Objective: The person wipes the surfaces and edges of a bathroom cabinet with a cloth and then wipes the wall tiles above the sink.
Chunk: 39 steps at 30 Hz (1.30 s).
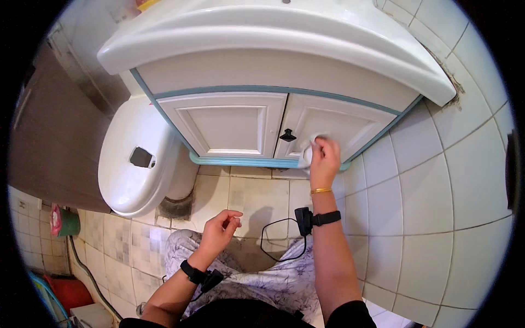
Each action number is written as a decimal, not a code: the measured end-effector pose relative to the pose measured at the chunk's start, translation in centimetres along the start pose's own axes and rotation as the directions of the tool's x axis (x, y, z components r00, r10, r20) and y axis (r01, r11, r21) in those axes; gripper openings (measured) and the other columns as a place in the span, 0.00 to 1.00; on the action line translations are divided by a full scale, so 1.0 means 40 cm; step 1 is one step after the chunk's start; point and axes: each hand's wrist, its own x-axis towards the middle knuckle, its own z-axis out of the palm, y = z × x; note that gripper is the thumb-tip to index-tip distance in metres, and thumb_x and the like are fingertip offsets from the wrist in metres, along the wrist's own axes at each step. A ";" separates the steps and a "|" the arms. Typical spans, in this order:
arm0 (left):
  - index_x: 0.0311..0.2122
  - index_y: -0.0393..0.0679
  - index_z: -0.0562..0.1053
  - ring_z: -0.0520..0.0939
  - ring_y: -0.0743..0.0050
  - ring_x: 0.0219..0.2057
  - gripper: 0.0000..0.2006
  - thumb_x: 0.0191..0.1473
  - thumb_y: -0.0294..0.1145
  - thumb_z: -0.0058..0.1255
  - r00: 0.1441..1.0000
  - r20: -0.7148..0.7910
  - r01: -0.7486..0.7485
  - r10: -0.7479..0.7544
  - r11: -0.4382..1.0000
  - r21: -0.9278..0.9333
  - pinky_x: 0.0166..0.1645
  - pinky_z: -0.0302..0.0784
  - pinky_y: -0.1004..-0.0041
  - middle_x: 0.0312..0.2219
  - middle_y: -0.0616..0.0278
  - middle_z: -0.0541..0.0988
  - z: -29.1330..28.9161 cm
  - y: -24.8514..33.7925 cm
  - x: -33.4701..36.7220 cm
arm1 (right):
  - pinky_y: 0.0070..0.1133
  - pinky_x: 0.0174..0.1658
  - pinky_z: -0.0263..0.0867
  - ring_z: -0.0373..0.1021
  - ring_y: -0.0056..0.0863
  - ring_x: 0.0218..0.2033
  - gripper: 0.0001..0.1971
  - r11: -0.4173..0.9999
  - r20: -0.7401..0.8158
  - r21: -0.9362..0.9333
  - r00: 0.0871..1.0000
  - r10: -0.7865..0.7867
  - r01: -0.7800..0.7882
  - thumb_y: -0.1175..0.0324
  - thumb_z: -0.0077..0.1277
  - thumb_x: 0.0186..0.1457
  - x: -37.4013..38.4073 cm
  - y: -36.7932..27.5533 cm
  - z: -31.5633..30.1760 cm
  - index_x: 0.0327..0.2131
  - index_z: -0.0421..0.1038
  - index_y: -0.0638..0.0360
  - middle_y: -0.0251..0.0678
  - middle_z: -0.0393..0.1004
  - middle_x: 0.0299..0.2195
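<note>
My right hand (326,158) grips a crumpled white cloth (304,159) against the lower part of the right cabinet door (339,120). Its fingers are pinched together, and part of the cloth is hidden behind them. Just left of the cloth is a black door knob (287,135). My left hand (221,227) hovers over my lap with loosely bent fingers and nothing visible in them. The left cabinet door (227,127) is closed and has no knob on it. Blue trim (240,162) runs along the cabinet's base.
A white basin (273,33) overhangs the cabinet. On the left stands a toilet with its lid (123,169) down. Tiled wall (421,191) rises close on the right. A green bucket (69,223), a dark hose (85,268) and a red basin (68,292) are at the lower left.
</note>
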 end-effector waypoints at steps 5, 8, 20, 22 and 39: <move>0.45 0.39 0.75 0.81 0.82 0.33 0.09 0.64 0.30 0.49 0.999 -0.005 -0.034 0.034 0.999 0.004 0.38 0.76 0.77 0.28 0.64 0.81 -0.012 0.018 0.000 | 0.21 0.36 0.68 0.72 0.33 0.33 0.11 0.941 -0.146 0.242 0.968 -0.205 0.236 0.81 0.59 0.48 0.123 -0.203 -0.019 0.36 0.80 0.57 0.37 0.72 0.33; 0.46 0.39 0.75 0.81 0.82 0.33 0.09 0.64 0.29 0.49 1.000 0.008 0.026 -0.026 1.000 0.017 0.39 0.76 0.77 0.28 0.63 0.81 -0.016 0.030 0.005 | 0.22 0.36 0.69 0.72 0.32 0.33 0.11 0.964 -0.019 0.123 0.972 -0.234 0.234 0.81 0.59 0.47 0.068 -0.118 0.010 0.36 0.80 0.57 0.37 0.72 0.33; 0.45 0.39 0.76 0.82 0.82 0.30 0.08 0.61 0.26 0.50 1.000 -0.015 0.002 -0.002 1.000 0.028 0.37 0.76 0.78 0.26 0.63 0.81 -0.015 0.016 0.002 | 0.24 0.39 0.69 0.72 0.33 0.34 0.10 0.969 0.015 0.209 0.990 -0.141 0.135 0.83 0.55 0.51 0.044 -0.101 0.009 0.37 0.79 0.59 0.37 0.72 0.33; 0.45 0.39 0.76 0.81 0.82 0.30 0.08 0.61 0.26 0.50 0.999 -0.032 0.012 -0.012 1.000 0.019 0.37 0.76 0.78 0.26 0.63 0.81 -0.020 0.012 -0.007 | 0.24 0.38 0.69 0.72 0.32 0.33 0.10 0.946 0.027 0.263 0.978 -0.206 0.192 0.83 0.55 0.52 0.077 -0.134 0.014 0.37 0.80 0.58 0.37 0.71 0.32; 0.46 0.39 0.75 0.81 0.83 0.32 0.09 0.63 0.27 0.50 0.999 -0.033 0.024 -0.022 0.999 0.037 0.37 0.75 0.78 0.28 0.64 0.81 -0.023 -0.005 -0.012 | 0.24 0.36 0.69 0.73 0.34 0.32 0.07 0.993 0.116 0.115 0.993 0.020 -0.034 0.79 0.57 0.50 -0.084 0.010 0.090 0.33 0.80 0.55 0.36 0.73 0.30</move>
